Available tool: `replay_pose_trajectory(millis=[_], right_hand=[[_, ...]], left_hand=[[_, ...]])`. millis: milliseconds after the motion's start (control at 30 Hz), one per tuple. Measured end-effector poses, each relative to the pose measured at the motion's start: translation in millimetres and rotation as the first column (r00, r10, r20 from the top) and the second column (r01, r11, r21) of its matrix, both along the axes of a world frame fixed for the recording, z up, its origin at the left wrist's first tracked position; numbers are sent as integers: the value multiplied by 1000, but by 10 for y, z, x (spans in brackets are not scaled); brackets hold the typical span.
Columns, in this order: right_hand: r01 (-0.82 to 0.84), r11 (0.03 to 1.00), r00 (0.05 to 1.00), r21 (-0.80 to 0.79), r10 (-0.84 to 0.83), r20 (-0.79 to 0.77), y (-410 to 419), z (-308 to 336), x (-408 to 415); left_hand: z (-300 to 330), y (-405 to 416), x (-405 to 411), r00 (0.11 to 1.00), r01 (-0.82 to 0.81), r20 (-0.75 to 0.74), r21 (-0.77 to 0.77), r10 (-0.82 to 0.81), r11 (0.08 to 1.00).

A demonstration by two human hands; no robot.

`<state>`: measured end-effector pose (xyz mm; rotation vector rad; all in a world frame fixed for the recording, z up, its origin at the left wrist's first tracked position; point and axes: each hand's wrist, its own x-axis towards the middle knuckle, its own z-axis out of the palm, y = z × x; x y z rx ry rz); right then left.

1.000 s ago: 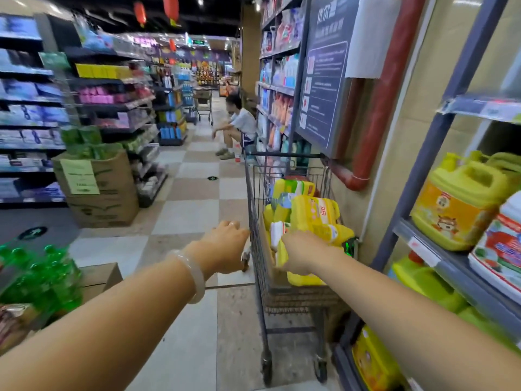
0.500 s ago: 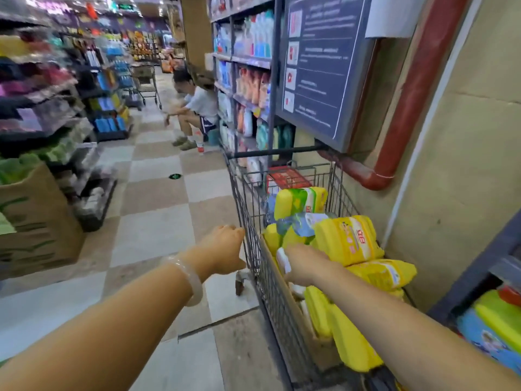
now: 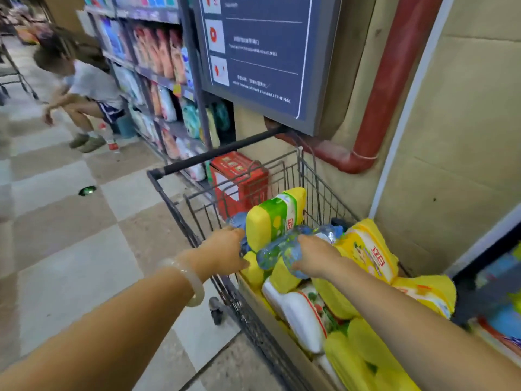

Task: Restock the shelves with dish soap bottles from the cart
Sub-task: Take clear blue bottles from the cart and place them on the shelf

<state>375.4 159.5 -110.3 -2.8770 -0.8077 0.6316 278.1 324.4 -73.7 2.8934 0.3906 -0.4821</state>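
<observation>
A wire shopping cart (image 3: 180, 210) stands against the wall, filled with several yellow dish soap bottles (image 3: 366, 249) and a white one (image 3: 301, 311). One yellow bottle with a green label (image 3: 270, 218) stands higher than the rest at the far end of the load. A clear plastic bottle (image 3: 273, 252) lies on top of the pile, and my right hand (image 3: 313, 258) grips it. My left hand (image 3: 222, 252) is at the cart's left rim beside the green-labelled bottle. Its fingertips are hidden behind the load.
A red box (image 3: 239, 182) sits in the cart's far end under the black handle (image 3: 220, 153). A dark sign board (image 3: 262, 52) and a red pipe (image 3: 392, 74) are on the wall. A person (image 3: 90, 86) crouches by stocked shelves (image 3: 158, 74) down the aisle. A shelf unit (image 3: 501, 277) is at the right edge.
The view has closed in on the cart. My right hand moved from a yellow bottle to the clear bottle on top. My left hand moved right, up to the cart's rim.
</observation>
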Motion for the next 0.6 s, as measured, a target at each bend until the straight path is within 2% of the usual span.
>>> replay_pose_trajectory(millis=[167,367,467,533,600], right_hand=[[253,967,967,20,-252,-33,100,-119,485],[474,880,880,1,-474,-24,227,-290,741],[558,829,829,-34,-559,-19,320,-329,783],[574,812,815,-102,-579,-19,355,-323,825],[583,802,804,-131,-593,-49,345,-304,875]], left_hand=[[-156,171,730,991,109,-60,-127,-118,986],[-558,96,1341,950,253,-101,-305,-295,918],[-736,83,1514,957,180,-110,-501,-269,847],[-803,14,1632,955,110,-139,-654,-262,749],[-877,-87,1731,938,30,-211,-742,-276,670]])
